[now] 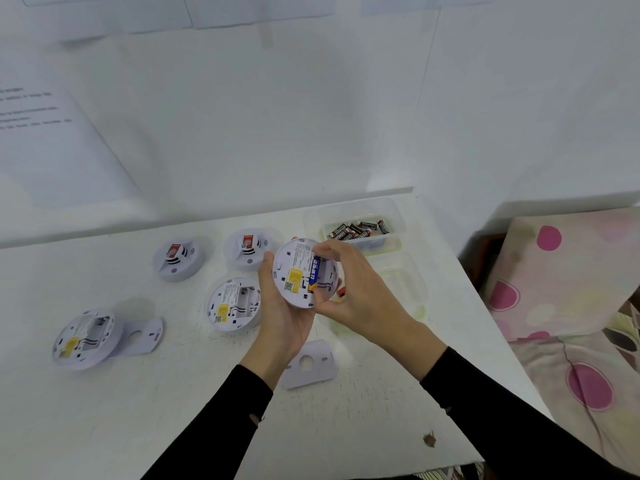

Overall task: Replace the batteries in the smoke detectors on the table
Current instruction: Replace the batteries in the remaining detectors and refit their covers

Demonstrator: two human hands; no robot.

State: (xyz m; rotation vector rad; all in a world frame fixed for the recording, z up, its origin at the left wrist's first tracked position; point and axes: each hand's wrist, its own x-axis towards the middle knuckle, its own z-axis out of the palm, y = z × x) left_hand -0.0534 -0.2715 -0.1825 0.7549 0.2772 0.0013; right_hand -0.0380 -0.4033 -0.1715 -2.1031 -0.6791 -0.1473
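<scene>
Gripping the seemingly light, stiff smoke detector (294, 268) by its rim, left hand (280, 317) steadies while right hand (353, 292) pinches the battery (314, 271).

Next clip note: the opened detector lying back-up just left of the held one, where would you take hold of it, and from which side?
Probably the round rim, from above, pinched across opposite edges. The opened detector lies face-down, empty battery bay up, so only the rim offers purchase. Come from its near side: the left hand holding the other detector crowds its right.
</scene>
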